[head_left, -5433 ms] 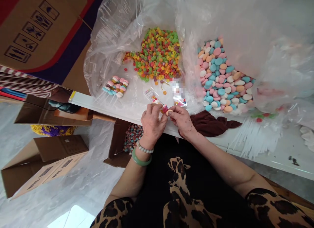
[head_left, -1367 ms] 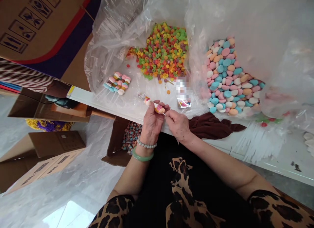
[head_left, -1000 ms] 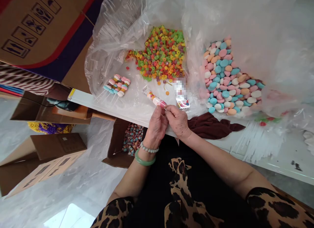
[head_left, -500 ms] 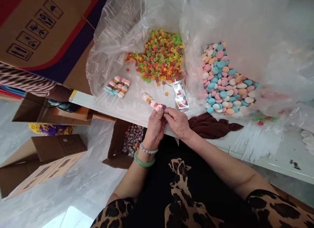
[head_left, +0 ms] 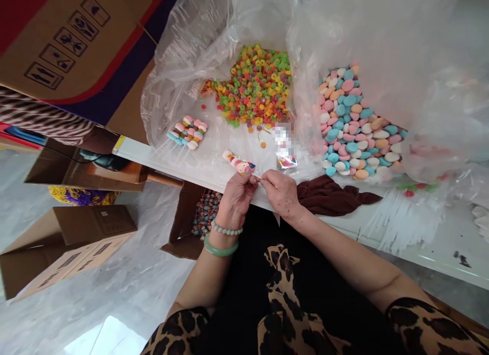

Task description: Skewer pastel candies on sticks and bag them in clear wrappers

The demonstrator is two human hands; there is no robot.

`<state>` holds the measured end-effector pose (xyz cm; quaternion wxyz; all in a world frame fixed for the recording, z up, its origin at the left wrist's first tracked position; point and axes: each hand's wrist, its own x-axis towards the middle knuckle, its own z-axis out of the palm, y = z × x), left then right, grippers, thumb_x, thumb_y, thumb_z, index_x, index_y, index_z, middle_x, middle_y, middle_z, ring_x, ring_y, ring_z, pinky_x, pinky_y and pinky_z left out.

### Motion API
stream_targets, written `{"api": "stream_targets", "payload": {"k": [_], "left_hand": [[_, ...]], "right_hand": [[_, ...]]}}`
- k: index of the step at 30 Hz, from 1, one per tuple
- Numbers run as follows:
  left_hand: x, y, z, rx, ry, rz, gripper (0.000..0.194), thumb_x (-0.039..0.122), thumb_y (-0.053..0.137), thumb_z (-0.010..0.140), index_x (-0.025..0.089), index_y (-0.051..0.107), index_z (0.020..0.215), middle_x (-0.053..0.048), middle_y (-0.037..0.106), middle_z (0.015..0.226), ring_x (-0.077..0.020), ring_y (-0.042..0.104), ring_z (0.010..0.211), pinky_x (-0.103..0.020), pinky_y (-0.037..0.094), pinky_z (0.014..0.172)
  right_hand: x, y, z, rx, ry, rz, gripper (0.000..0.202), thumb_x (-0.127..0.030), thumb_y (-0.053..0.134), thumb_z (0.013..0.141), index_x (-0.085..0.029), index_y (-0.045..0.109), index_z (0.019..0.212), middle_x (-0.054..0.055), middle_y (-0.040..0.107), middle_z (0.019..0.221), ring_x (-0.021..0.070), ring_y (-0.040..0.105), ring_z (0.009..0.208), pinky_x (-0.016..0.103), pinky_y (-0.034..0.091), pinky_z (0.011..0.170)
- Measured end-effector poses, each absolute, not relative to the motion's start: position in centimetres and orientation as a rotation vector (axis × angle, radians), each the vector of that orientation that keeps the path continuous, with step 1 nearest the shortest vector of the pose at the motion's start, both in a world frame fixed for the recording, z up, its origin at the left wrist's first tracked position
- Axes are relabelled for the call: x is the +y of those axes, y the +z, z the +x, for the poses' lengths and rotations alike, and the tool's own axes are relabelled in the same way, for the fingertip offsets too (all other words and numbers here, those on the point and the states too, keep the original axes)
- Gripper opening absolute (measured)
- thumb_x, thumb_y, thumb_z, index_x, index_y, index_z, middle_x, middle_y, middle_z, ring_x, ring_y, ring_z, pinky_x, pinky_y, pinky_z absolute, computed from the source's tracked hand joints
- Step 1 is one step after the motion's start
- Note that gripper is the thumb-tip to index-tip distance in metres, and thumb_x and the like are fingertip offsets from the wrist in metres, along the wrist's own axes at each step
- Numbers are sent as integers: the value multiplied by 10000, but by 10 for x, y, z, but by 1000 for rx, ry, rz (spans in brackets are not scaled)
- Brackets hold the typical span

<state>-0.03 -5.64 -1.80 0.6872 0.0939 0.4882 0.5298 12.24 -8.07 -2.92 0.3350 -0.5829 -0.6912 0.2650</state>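
My left hand (head_left: 239, 192) is closed around the lower end of a wrapped candy skewer (head_left: 239, 163), whose pale, red and blue printed wrapper points up and left over the table. Close beside it, my right hand (head_left: 280, 191) pinches with thumb and forefinger at the skewer's lower end. Something thin shows between the two hands, too small to name. Behind them lie a thin golden strip (head_left: 263, 135) and a shiny stack of printed wrappers (head_left: 286, 160). Left of these sit several candy skewers (head_left: 188, 132) on white sticks, side by side.
Ring gummies (head_left: 257, 87) and pastel oval candies (head_left: 353, 126) lie heaped on plastic sheeting. A brown cloth (head_left: 336, 196) and white sticks (head_left: 407, 220) are at the right. An open carton (head_left: 179, 227) of wrapped sweets stands below the table edge; a large box (head_left: 76, 44) is at upper left.
My right hand has drawn slightly right, opening a small gap between the hands. The wrapped skewer stays in my left hand, tilted a little flatter. The whole view has shifted slightly.
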Motion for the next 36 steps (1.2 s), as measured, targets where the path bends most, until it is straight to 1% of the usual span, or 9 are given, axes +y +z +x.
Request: {"api": "stream_targets", "payload": {"k": [3,8,13,16,19,25,30,33,36], "left_hand": [[-59,-21,-4,1153,1078,89,151,190,719,807,135,615,713,45,495,514,-65,526,503,-184,472,572],[-79,-27,13,1352,1254,494,334,338,754,779,159,547,587,69,443,450,-50,389,416,-198,333,462],[-85,-27,13,1355,1100,813,348,469,677,827,173,618,654,33,514,470,-102,462,469,-246,380,538],[-80,-21,1,1259,973,719,339,476,768,734,161,644,754,-27,663,684,-138,597,609,-271,443,630],[-74,-15,-3,1113,1017,511,431,508,804,671,165,645,879,-61,704,864,-176,660,744,-324,496,734],[-69,-12,8,1095,1338,434,239,305,812,671,153,640,738,8,642,689,-102,589,643,-255,465,689],[-77,-5,12,1078,1247,543,206,318,792,689,160,682,762,-22,688,801,-136,627,763,-268,466,716],[-84,0,18,1165,1240,620,250,365,777,707,172,716,853,-45,708,907,-154,632,826,-270,455,715],[-89,4,24,1277,1289,732,278,396,753,734,180,727,906,-41,706,884,-148,623,802,-255,433,694]], "right_hand": [[-85,-31,124,-1907,543,-1515,237,-247,434,930,-208,564,736,31,634,735,165,549,695,275,340,649],[-85,-33,124,-1920,527,-1525,229,-221,423,924,-206,575,753,46,651,759,174,564,722,274,352,665],[-78,-35,132,-1788,717,-1534,220,-248,451,907,-219,587,737,22,641,736,173,577,726,271,379,691],[-79,-36,137,-1702,760,-1512,201,-249,463,887,-225,601,744,10,633,732,170,576,720,272,396,707],[-84,-36,137,-1654,737,-1479,193,-262,467,888,-228,606,759,15,641,752,174,580,735,274,406,719],[-93,-27,137,-1625,889,-1336,144,-299,512,874,-221,614,808,16,632,784,162,573,743,276,423,729],[-82,-18,143,-1334,1114,-1285,284,-420,627,802,-205,616,987,10,623,881,154,581,779,287,465,727],[-71,-15,140,-1238,1144,-1224,240,-442,608,816,-203,621,837,3,628,834,149,584,770,301,472,755],[-67,-10,135,-1107,1313,-1121,233,-431,631,786,-203,595,759,-22,608,713,141,576,698,282,469,684]]}}
